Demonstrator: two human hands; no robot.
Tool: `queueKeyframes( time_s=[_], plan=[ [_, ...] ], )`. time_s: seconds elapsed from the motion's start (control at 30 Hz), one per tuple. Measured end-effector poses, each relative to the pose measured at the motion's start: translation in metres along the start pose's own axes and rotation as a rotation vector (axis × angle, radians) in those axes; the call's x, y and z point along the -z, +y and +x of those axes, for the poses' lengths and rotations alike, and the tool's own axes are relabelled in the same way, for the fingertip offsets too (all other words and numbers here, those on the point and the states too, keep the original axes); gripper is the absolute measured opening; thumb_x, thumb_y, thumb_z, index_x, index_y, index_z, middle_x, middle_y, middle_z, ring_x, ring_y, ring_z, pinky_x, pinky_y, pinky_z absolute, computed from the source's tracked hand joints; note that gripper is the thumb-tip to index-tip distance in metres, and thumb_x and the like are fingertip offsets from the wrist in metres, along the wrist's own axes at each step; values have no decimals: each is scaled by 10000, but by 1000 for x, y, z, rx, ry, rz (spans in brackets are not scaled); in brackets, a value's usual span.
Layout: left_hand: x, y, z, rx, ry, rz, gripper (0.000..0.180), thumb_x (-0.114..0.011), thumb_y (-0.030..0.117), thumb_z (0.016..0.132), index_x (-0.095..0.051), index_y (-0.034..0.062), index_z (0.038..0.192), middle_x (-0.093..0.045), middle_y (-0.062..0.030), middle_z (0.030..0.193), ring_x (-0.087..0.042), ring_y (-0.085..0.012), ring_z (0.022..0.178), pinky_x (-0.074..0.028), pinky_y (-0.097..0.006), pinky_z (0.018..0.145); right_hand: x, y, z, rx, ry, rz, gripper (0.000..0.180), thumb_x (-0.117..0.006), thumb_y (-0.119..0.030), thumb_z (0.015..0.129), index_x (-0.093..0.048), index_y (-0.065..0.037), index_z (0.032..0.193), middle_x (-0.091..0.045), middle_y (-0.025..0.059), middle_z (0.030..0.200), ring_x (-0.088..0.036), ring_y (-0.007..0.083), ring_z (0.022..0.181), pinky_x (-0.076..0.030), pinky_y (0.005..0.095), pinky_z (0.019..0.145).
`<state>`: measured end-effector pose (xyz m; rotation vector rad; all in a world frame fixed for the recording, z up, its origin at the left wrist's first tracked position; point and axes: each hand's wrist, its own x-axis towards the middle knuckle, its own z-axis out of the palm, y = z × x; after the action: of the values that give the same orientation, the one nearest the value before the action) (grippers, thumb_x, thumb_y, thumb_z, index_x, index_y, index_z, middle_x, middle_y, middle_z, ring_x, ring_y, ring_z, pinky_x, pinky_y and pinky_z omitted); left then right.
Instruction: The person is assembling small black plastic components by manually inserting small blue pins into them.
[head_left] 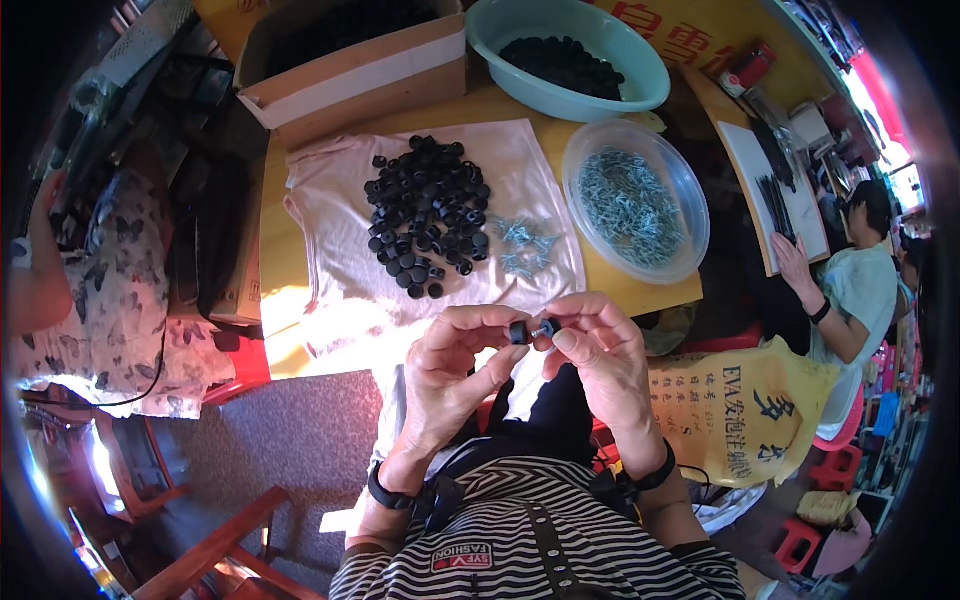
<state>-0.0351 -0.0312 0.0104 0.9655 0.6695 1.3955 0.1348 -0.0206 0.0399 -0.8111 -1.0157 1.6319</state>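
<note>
In front of my chest, my left hand (448, 368) pinches a small black cap (518, 333) between thumb and fingers. Close beside it, my right hand (607, 358) grips a second black cap (549, 327), from which a short shiny metal pin (537, 332) points toward the first one. Whether the two parts touch, I cannot tell. Beyond my hands, a pile of black caps (425, 205) lies on a pale pink cloth (335, 205). To its right is a little heap of silvery-blue metal pins (526, 246), too small to make out singly.
A clear round tub (698, 262) of metal pins stands at the table's right. Behind are a cardboard box (360, 85) and a pale green basin (520, 100), both with black pieces. A yellow sack (740, 410) is at my right. People sit on both sides.
</note>
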Motion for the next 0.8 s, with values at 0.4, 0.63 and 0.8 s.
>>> queueKeyframes(
  time_s=[0.4, 0.63, 0.8],
  plan=[
    [-9, 9, -2, 25, -12, -60, 255, -629, -44, 851, -569, -27, 1098, -601, -140, 1126, -611, -186, 1025, -501, -296, 895, 10, -3, -4, -102, 31, 247, 222, -626, -70, 883, -597, -7, 1094, -654, 89, 933, -638, 130, 822, -540, 258, 642],
    [-12, 4, -1, 5, -27, -114, 245, -634, -48, 845, -570, -25, 1081, -615, -134, 1089, -628, -183, 981, -516, -283, 853, 9, -8, -4, -49, -1, 225, 222, -639, -52, 869, -603, -2, 1083, -643, 81, 927, -616, 125, 766, -524, 239, 660],
    [-14, 5, -4, 78, 37, -175, 242, -626, -39, 853, -560, -31, 1085, -627, -137, 1058, -645, -190, 931, -532, -300, 844, -3, -14, -6, 144, 24, -174, 229, -627, 7, 859, -594, 27, 1085, -626, 97, 991, -624, 145, 812, -533, 258, 728]
  ],
)
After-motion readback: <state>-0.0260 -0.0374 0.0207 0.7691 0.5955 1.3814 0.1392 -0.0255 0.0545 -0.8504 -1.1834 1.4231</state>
